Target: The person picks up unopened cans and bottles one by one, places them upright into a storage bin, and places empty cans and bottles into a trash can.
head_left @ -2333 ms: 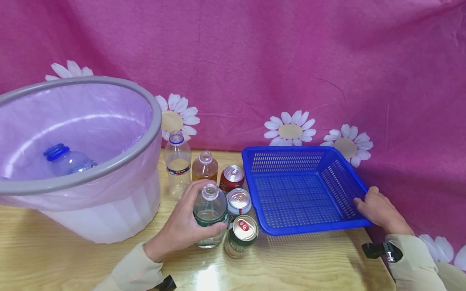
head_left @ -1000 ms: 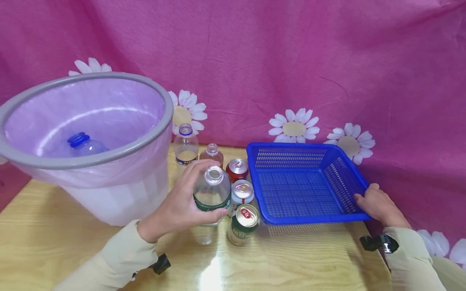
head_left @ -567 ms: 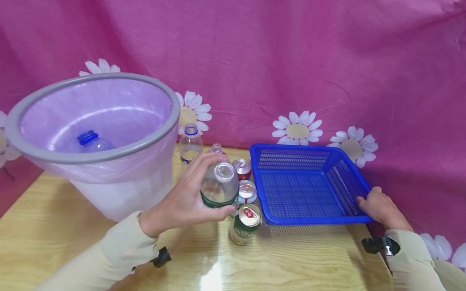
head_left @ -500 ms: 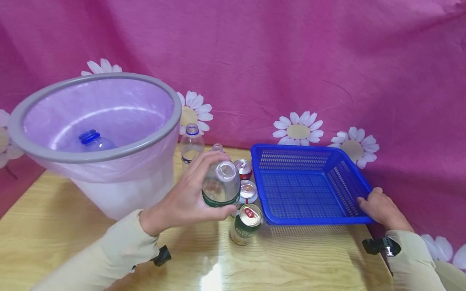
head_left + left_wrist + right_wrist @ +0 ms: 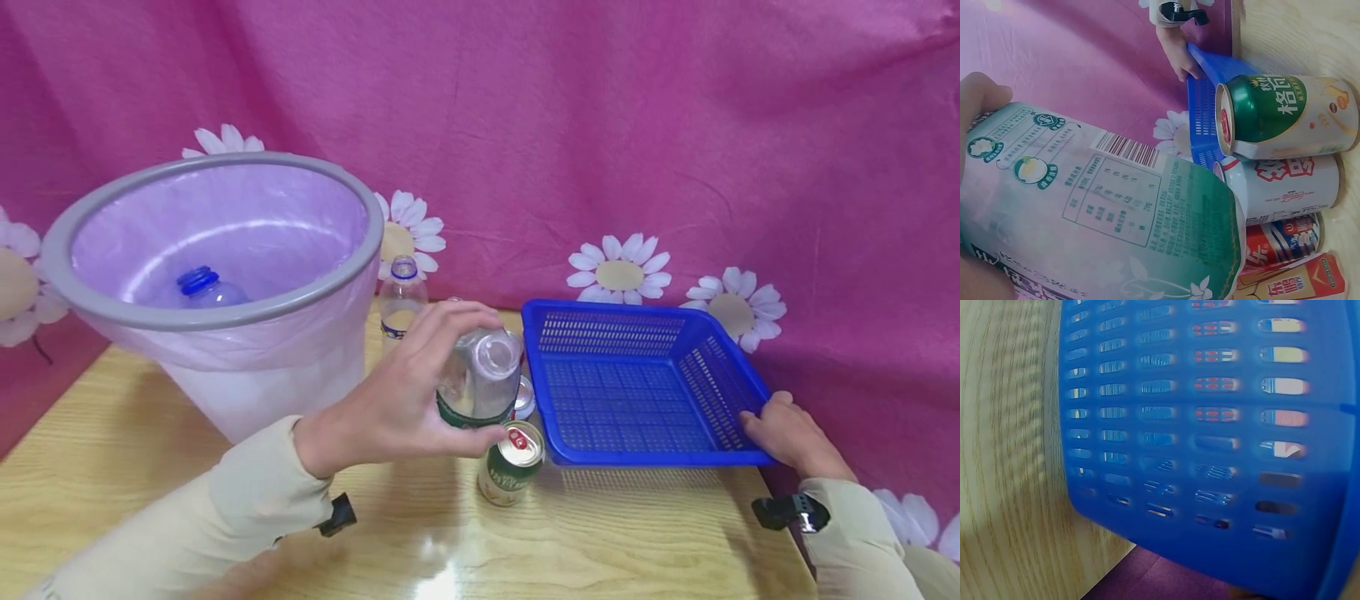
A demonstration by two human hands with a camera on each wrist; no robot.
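Observation:
My left hand (image 5: 397,396) grips a clear plastic bottle (image 5: 476,392) with a green label, raised off the table and leaning right, its uncapped mouth facing the camera. In the left wrist view the printed label of the bottle (image 5: 1116,206) fills the foreground. A green-and-cream can (image 5: 510,475) stands just below it, with a white can (image 5: 1291,187) and a red-and-blue can (image 5: 1285,240) in a row behind. At the right, my right hand (image 5: 791,437) holds the side rim of a blue plastic basket (image 5: 615,457), which has nothing in it.
A lined bin (image 5: 300,367) with a grey rim stands at the left, holding a bottle with a blue neck (image 5: 210,289). Beside it is another clear bottle (image 5: 402,308). An orange-labelled bottle (image 5: 1297,284) is mostly hidden by the left hand. A pink curtain (image 5: 510,150) hangs behind.
My left hand has lifted the green-labelled bottle from the table, moved it rightward and tilted it over the cans. The right hand keeps its hold on the basket. The head view has shifted slightly.

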